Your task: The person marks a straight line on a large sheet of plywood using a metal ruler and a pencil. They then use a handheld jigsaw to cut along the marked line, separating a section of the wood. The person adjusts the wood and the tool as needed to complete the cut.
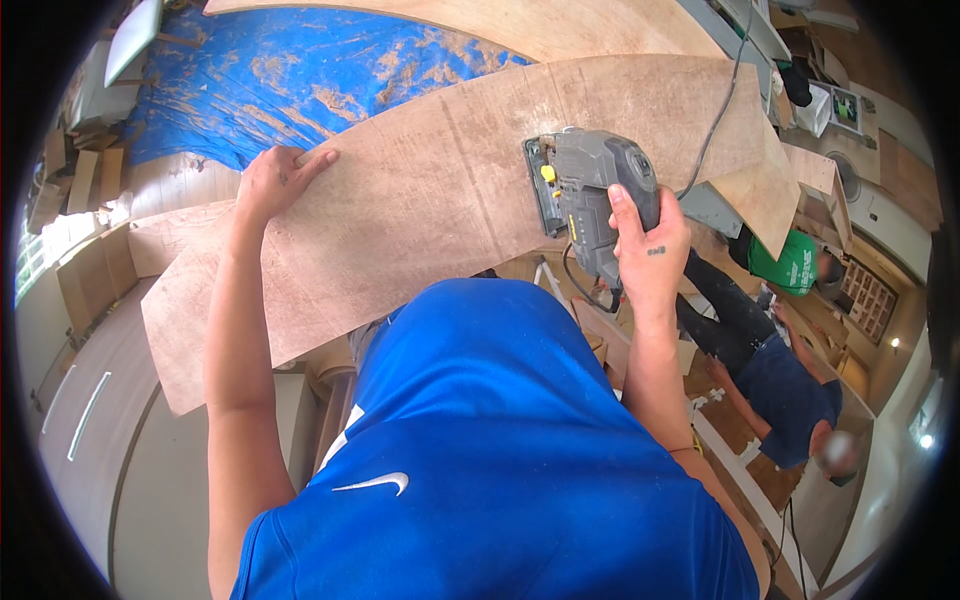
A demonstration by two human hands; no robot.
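A large plywood sheet with a curved far edge stretches across in front of my body. My left hand grips that far edge toward the left, thumb lying on top and most fingers out of sight. On the right, my right hand is wrapped around a grey-and-black jigsaw with yellow details. The jigsaw lies tilted over the sheet, its flat metal base turned to the left. Its blade and any cut beneath it cannot be made out.
A black power cord rises from near the jigsaw. Beyond the sheet lie a blue tarp strewn with sawdust and another wooden board. Two people, one in green and one in dark blue, are at the right. A cabinet stands left.
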